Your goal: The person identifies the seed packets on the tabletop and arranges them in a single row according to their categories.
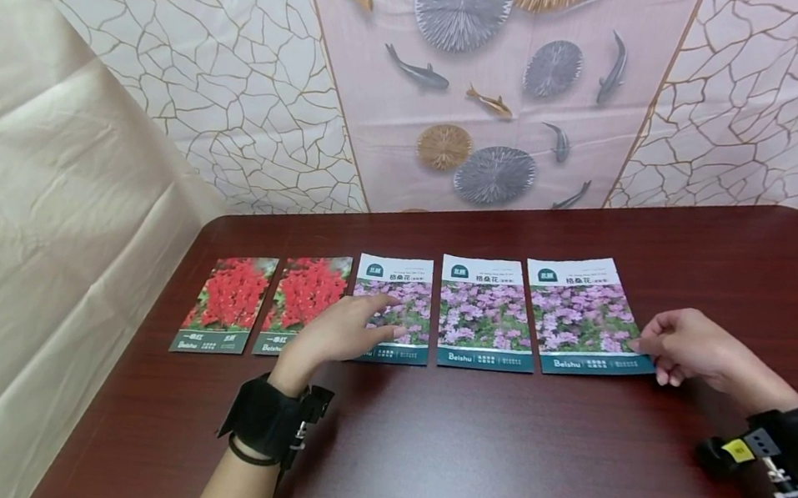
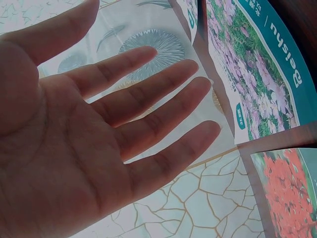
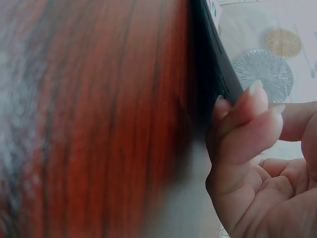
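Five seed packets would be too exact a tally, so several lie in a row in the head view. At its right end is a purple-flower seed packet [image 1: 579, 315], its right edge pinched by my right hand [image 1: 696, 351]. The right wrist view shows the thumb and fingers [image 3: 252, 124] at that packet's dark edge [image 3: 218, 54]. My left hand [image 1: 339, 325] hovers with spread, straight fingers over another purple-flower packet [image 1: 411, 297], partly hiding it. Between the hands lies a third purple packet [image 1: 484, 315]. Two red-flower packets [image 1: 230, 294] are at the left.
The dark reddish wooden table [image 1: 462, 459] carries the row of packets. Behind it hangs a patterned cloth [image 1: 451, 79] with fish and round motifs. A cream cloth [image 1: 15, 232] drapes along the left side. Each wrist wears a black strap [image 1: 263, 420] with a camera.
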`<state>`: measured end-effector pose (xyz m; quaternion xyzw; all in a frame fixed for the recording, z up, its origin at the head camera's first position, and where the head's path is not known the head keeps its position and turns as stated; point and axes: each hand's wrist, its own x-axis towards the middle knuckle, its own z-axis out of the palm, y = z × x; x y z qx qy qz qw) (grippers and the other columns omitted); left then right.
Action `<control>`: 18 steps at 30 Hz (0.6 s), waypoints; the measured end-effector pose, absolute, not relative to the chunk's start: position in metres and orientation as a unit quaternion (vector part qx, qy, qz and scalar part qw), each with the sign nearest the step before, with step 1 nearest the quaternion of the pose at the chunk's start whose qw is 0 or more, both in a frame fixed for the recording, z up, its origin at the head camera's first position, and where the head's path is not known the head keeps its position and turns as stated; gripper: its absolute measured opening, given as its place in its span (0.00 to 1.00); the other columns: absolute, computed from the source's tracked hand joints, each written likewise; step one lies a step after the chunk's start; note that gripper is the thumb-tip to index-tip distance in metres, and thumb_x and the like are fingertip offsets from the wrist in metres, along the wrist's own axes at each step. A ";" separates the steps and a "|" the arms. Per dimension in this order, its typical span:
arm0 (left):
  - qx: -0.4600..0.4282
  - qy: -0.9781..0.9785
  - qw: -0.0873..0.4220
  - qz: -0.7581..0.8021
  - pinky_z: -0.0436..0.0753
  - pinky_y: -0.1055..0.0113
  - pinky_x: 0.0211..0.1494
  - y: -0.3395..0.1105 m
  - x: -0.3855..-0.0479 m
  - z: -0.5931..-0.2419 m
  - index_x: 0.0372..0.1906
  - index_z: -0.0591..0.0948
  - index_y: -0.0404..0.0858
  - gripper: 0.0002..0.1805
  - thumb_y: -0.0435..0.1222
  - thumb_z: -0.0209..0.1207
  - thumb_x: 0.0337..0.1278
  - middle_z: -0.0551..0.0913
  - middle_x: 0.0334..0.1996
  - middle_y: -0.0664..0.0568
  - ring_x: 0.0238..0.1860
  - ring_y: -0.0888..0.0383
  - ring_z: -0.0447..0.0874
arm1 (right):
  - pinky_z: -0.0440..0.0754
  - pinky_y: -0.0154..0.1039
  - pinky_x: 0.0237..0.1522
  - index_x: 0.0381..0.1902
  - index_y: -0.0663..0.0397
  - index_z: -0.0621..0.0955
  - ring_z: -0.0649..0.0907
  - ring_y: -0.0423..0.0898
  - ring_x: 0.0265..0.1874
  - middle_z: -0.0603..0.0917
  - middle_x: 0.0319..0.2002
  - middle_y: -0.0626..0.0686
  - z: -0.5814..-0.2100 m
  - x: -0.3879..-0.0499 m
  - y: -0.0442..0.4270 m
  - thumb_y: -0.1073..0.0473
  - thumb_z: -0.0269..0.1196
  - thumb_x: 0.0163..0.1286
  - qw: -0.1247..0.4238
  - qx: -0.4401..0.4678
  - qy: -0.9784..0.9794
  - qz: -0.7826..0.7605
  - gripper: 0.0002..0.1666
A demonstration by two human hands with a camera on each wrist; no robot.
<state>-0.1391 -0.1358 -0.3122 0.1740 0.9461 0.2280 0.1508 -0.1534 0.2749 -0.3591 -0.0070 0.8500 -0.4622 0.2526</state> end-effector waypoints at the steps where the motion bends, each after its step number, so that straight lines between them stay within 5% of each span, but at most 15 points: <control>1: 0.174 0.946 0.151 0.228 0.69 0.52 0.59 -0.136 -0.139 -0.312 0.63 0.68 0.36 0.28 0.45 0.54 0.62 0.73 0.57 0.42 0.59 0.48 0.69 | 0.77 0.37 0.16 0.36 0.71 0.70 0.76 0.43 0.14 0.74 0.17 0.53 -0.359 -0.153 0.275 0.64 0.52 0.68 0.251 -0.009 0.852 -0.460 0.10; 11: 0.170 0.946 0.153 0.229 0.69 0.51 0.59 -0.135 -0.139 -0.311 0.63 0.68 0.37 0.27 0.45 0.54 0.62 0.72 0.58 0.43 0.59 0.49 0.68 | 0.75 0.40 0.14 0.30 0.66 0.74 0.75 0.46 0.12 0.75 0.18 0.51 -0.355 -0.151 0.279 0.57 0.58 0.64 0.172 -0.026 0.913 -0.369 0.14; 18: 0.154 0.953 0.146 0.216 0.65 0.51 0.62 -0.137 -0.143 -0.313 0.65 0.65 0.36 0.30 0.45 0.54 0.61 0.68 0.61 0.43 0.62 0.47 0.64 | 0.74 0.40 0.16 0.38 0.67 0.73 0.75 0.48 0.15 0.77 0.20 0.53 -0.362 -0.161 0.290 0.42 0.55 0.66 0.083 -0.019 0.937 -0.340 0.28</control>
